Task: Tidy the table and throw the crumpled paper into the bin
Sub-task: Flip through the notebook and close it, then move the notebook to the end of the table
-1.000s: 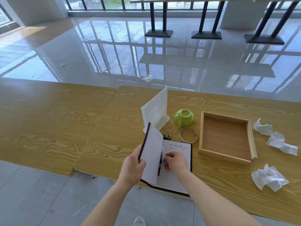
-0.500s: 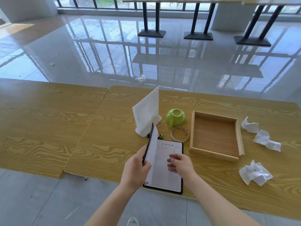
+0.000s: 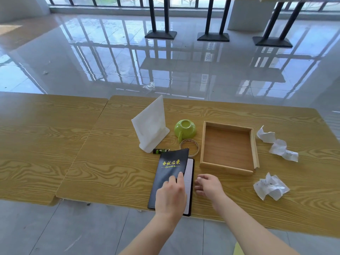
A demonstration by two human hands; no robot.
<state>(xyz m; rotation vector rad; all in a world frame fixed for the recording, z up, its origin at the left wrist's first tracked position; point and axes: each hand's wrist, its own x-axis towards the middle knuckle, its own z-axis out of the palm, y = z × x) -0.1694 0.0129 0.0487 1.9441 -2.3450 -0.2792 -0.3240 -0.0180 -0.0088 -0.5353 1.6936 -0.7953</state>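
A black notebook (image 3: 172, 167) with yellow lettering lies near the table's front edge, its cover almost flat over the pages. My left hand (image 3: 171, 196) rests palm down on that cover, pressing it. My right hand (image 3: 208, 185) hovers just right of the notebook, fingers loosely curled, holding nothing. Three crumpled white papers lie to the right: one (image 3: 270, 186) near the front, one (image 3: 282, 150) further back, one (image 3: 265, 135) behind it. No bin is in view.
An empty wooden tray (image 3: 255, 148) sits right of the notebook. Behind the notebook are a tape roll (image 3: 189, 144), an overturned green cup (image 3: 184, 128), a white folded stand (image 3: 150, 129) and a small dark tube (image 3: 161, 150). A second table (image 3: 46, 144) adjoins on the left.
My left hand has swung the notebook's cover over from upright to nearly flat. My right hand has come off the pages and moved right, beside the book.
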